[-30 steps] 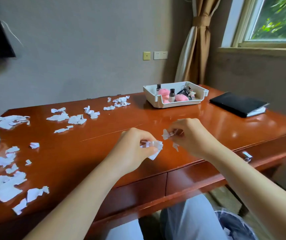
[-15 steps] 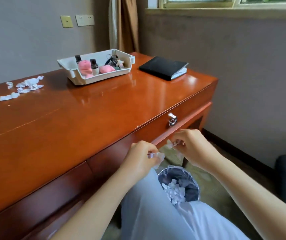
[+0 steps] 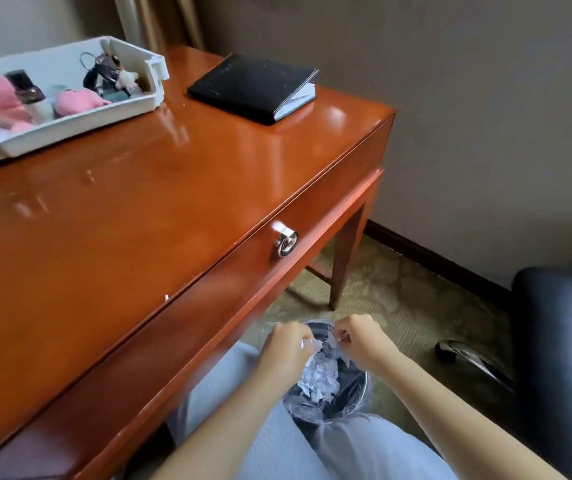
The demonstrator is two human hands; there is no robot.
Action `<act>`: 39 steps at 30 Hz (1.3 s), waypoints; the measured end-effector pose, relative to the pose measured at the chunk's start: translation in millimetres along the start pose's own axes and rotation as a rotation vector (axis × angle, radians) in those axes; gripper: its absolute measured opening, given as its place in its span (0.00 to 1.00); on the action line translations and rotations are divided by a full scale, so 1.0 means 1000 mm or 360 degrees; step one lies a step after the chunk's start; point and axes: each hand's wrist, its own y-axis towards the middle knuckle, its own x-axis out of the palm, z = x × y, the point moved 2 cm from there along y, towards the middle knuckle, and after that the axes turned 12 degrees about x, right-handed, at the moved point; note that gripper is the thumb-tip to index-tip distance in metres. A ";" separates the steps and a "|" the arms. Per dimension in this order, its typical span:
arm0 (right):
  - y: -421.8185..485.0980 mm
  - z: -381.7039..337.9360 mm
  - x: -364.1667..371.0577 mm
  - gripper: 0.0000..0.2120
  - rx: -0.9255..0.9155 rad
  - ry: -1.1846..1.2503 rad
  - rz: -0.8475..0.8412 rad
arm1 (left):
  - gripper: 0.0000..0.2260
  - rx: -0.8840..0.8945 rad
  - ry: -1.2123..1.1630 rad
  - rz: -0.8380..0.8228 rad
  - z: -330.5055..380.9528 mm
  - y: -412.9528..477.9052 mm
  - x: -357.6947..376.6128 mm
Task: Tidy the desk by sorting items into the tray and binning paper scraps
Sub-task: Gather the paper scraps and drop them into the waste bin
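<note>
- Both hands hung directly over the mouth of the bin [image 3: 355,405]: the left hand [image 3: 286,348] had its fingers curled round a wad of white paper scraps [image 3: 311,345], and the right hand [image 3: 364,341] pinched a smaller scrap [image 3: 341,338] between thumb and fingertips
- Judged from that, the step in hand was the drop; it would go best with the hands low and inside the bin's rim line, and the fingers spread wide and rubbed apart so no light piece clung to skin
- Such paper flutters, so a release from high above the bin, or over its near edge by the trouser legs, risked pieces landing on the carpet beside the bin
- The tray [image 3: 52,138] sat up on the desk [image 3: 139,220], well away to the upper left of the bin; it held two dark-capped bottles [image 3: 31,98], pink soft items [image 3: 76,102] and a key bunch [image 3: 102,76] with a small pale charm
- The bin stood on the floor between the knees, lined with clear film, and held a loose heap [image 3: 319,379] of white scraps; it looked far from full
- A tiny white fleck [image 3: 166,298] sat on the desk's front edge, up and left of the bin, probably one more to fetch
</note>
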 end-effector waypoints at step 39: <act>-0.069 -0.071 -0.106 0.11 -0.0607 -0.0182 0.0005 | 0.12 0.0348 -0.0022 -0.0204 0.051 -0.095 -0.128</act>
